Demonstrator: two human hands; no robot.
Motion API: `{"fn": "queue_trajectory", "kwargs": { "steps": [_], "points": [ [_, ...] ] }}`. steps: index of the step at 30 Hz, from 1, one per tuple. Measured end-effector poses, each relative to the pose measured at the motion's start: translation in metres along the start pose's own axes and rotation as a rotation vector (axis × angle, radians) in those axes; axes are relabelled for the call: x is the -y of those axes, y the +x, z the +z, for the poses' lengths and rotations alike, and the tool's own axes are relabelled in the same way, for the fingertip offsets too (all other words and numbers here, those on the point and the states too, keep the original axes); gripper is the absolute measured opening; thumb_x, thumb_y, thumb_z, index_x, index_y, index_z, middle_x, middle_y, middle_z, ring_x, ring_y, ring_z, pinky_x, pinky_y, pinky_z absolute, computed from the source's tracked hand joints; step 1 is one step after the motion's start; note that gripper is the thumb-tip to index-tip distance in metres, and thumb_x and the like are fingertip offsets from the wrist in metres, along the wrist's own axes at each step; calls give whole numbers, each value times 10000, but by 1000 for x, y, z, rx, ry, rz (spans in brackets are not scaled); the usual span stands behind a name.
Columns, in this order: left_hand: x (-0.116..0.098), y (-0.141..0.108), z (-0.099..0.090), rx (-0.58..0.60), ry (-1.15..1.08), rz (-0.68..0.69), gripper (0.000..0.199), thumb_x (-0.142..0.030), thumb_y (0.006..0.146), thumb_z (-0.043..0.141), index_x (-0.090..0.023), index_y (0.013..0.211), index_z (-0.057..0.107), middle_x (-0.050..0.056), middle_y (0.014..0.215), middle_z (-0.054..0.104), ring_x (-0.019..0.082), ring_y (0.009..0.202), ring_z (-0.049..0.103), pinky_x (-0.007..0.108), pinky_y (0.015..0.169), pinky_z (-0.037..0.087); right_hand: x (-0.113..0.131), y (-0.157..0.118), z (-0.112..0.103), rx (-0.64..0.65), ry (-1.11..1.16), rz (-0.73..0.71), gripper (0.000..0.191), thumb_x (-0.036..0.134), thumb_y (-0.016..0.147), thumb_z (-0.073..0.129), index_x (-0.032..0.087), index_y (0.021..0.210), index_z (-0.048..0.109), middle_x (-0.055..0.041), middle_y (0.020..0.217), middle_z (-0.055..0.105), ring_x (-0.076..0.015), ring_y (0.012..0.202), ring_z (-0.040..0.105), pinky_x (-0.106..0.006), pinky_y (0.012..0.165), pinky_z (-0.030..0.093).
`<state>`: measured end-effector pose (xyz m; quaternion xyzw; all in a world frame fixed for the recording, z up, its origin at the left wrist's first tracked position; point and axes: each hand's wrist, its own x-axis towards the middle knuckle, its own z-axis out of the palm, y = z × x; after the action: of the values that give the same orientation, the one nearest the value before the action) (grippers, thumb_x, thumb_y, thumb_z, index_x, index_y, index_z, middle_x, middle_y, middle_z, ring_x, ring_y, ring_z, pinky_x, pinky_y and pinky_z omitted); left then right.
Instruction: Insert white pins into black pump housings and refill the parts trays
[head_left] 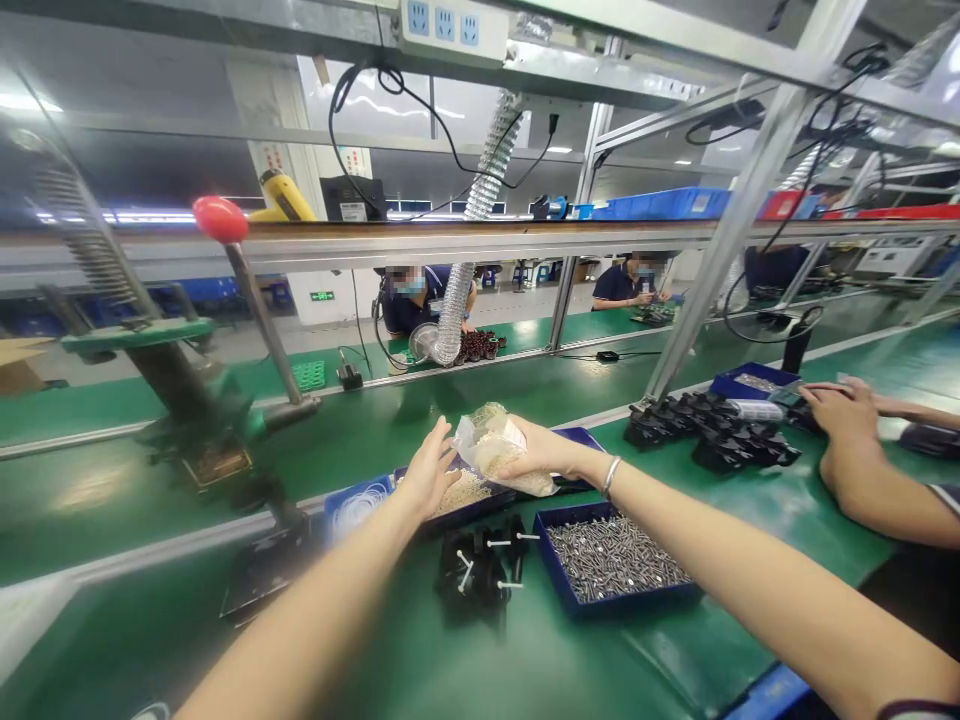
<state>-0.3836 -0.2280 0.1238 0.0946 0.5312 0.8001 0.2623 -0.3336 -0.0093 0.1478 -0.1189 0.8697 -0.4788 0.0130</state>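
Observation:
My right hand (529,450) is wrapped round a clear plastic bag (491,445) of small cream-coloured parts, held tilted over a blue bin. Below the bag, that bin holds a pile of similar cream parts (463,492). My left hand (433,470) is beside the bag's left end, over the bin's left part, fingers stretched out and apart, holding nothing. Nearer to me lie black parts (472,570) with white pins. To their right stands a blue bin (574,600) full of metal screws.
A blue tray with white rings (356,508) is left of the bins. A hand press with a red knob (220,218) stands at left. Black parts (712,430) and a co-worker's hands (847,420) are at right. Two people sit across the bench.

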Motion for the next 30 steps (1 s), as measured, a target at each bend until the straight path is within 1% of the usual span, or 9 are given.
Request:
{"fn": "queue_trajectory", "kwargs": {
  "steps": [3, 6, 9, 12, 16, 19, 22, 27, 30],
  "points": [
    [9, 29, -6, -95, 15, -94, 627, -655, 880, 432, -196, 1304, 482, 175, 1503, 398, 322, 1424, 315, 510, 1158, 233, -1, 19, -20, 89, -279, 36, 775, 392, 592, 837, 167, 1257, 507, -73, 1159, 648, -275, 1062, 614, -350, 877, 517],
    [22, 44, -6, -128, 28, -133, 564, -611, 899, 437, -165, 1223, 554, 174, 1421, 503, 306, 1381, 391, 463, 1168, 231, -1, 34, -27, 202, -509, 61, 719, 339, 590, 818, 165, 1215, 511, -66, 1154, 639, -261, 1040, 615, -316, 874, 491],
    [34, 50, -2, -144, 24, -142, 534, -595, 900, 450, -141, 1144, 592, 167, 1300, 607, 285, 1273, 517, 407, 1112, 348, -3, 46, -21, 316, -696, 102, 682, 314, 580, 799, 168, 1183, 516, -66, 1126, 639, -256, 989, 630, -289, 806, 488],
    [44, 53, 0, -145, 7, -154, 496, -575, 907, 447, -135, 1048, 629, 160, 1133, 690, 274, 1105, 634, 379, 992, 473, -2, 59, -12, 388, -808, 152, 696, 320, 540, 808, 165, 1159, 530, -91, 1111, 641, -286, 967, 635, -295, 738, 484],
    [53, 56, -5, -139, -14, -165, 495, -586, 904, 442, -143, 945, 658, 141, 954, 732, 269, 907, 700, 385, 862, 546, 9, 75, 0, 464, -982, 199, 706, 286, 529, 801, 144, 1168, 536, -138, 1107, 642, -312, 959, 639, -309, 683, 479],
    [58, 57, -15, -139, -11, -153, 520, -605, 902, 442, -137, 954, 663, 140, 986, 734, 270, 939, 692, 381, 891, 531, 19, 85, 9, 511, -1099, 224, 692, 235, 535, 790, 129, 1176, 551, -151, 1086, 651, -307, 927, 652, -306, 650, 480],
    [62, 60, -25, -169, 22, -127, 515, -594, 918, 433, -139, 1040, 641, 124, 1087, 712, 244, 1013, 666, 395, 957, 487, 25, 93, 19, 538, -1207, 238, 721, 183, 524, 790, 121, 1203, 557, -158, 1085, 654, -312, 922, 657, -311, 650, 490],
    [64, 64, -38, -225, 114, -105, 500, -568, 928, 455, -144, 1158, 589, 113, 1173, 660, 225, 1072, 624, 457, 990, 445, 32, 102, 30, 529, -1353, 200, 761, 83, 485, 822, 95, 1206, 579, -192, 1085, 653, -355, 973, 640, -373, 740, 504],
    [65, 64, -42, -206, 165, -80, 500, -576, 926, 456, -149, 1139, 606, 113, 1173, 652, 230, 1079, 613, 467, 997, 438, 37, 104, 32, 501, -1401, 159, 678, 81, 535, 828, 90, 1175, 606, -199, 1073, 658, -347, 998, 629, -384, 795, 495]
  ]
}}
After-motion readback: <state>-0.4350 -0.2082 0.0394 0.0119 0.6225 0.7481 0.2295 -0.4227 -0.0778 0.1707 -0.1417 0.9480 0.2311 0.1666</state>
